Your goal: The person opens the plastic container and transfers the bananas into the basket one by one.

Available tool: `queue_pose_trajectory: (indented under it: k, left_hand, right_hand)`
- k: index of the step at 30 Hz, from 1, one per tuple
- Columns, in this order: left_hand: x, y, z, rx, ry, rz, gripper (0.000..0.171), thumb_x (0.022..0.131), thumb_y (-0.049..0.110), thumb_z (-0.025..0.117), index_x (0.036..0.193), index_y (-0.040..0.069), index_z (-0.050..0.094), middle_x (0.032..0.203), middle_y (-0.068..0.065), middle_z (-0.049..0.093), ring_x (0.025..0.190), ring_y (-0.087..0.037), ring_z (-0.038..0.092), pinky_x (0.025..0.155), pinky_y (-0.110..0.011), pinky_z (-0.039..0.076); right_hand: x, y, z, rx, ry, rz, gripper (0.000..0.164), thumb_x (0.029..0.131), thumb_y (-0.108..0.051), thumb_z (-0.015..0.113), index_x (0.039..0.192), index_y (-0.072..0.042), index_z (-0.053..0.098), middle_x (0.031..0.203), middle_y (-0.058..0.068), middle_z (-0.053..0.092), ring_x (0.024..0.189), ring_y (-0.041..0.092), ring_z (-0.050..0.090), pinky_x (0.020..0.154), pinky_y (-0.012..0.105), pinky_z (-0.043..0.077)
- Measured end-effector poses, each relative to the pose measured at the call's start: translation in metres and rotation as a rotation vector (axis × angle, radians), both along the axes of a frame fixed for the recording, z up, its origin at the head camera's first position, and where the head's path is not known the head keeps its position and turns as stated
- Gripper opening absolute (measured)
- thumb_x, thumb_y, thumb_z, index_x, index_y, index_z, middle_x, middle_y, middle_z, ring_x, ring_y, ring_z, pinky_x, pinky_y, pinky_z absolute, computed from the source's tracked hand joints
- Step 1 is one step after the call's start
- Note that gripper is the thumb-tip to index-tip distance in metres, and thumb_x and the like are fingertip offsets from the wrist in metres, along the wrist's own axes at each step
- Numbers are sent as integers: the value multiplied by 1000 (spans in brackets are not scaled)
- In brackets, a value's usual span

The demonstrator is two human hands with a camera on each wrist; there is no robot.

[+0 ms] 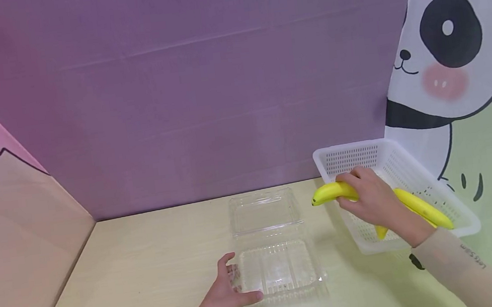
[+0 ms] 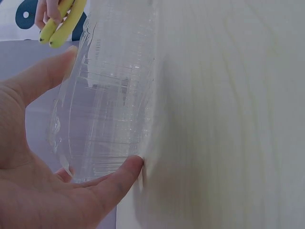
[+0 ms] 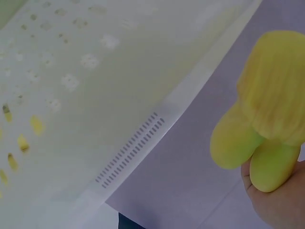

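A clear plastic clamshell box lies with its lid folded back on the table. At its near left corner is my left hand, thumb against the front side and the other fingers around the left side. In the left wrist view, the thumb and fingers grip the box wall. My right hand holds a small bunch of yellow bananas over the left rim of a white basket. Two banana tips and the ribbed stem end show in the right wrist view.
More bananas lie inside the perforated basket, partly hidden behind my right forearm. The basket stands at the right, close to the panda-printed side panel. A purple backdrop rises along the table's back edge.
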State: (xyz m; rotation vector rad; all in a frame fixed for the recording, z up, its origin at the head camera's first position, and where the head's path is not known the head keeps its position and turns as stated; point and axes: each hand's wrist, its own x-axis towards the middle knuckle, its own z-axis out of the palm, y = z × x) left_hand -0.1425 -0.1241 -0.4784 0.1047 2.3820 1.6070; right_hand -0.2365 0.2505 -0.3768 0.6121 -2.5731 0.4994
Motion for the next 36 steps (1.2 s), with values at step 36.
queue_pose_trajectory:
  k: [36]
  left_hand:
    - [1,1,1,-31,-2,-1,114,76,28,91,156,15,11,152,-33,37,117,-41,59,92,-52,48]
  right_hand:
    - [-13,47,-14,19,-97,-136,37,89,-18,68,122,-3,63,102,16,54,88,29,45,70,40,38]
